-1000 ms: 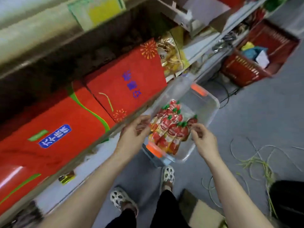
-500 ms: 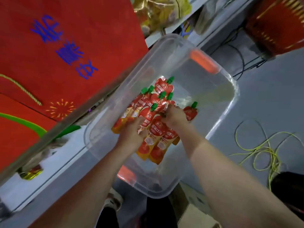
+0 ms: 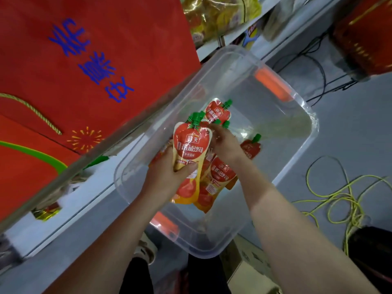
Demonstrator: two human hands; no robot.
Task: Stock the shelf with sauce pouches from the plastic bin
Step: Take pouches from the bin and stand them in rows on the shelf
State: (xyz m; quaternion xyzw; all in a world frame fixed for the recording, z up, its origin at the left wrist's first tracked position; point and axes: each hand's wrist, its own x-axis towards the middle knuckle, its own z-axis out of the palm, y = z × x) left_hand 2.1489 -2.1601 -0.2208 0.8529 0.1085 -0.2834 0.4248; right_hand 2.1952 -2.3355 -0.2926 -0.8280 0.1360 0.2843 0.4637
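left hand [image 3: 167, 177] grips sauce pouch [image 3: 192, 143]; right hand [image 3: 224, 144] touches its edge

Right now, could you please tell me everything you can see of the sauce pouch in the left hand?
The sauce pouch is a glossy, flexible spouted pack, red on top, yellow-orange at the bottom, with white lettering and a green cap. It is roughly upright, cap up, above the clear bin. The left hand grips its lower part, thumb across the front, with more pouches behind.
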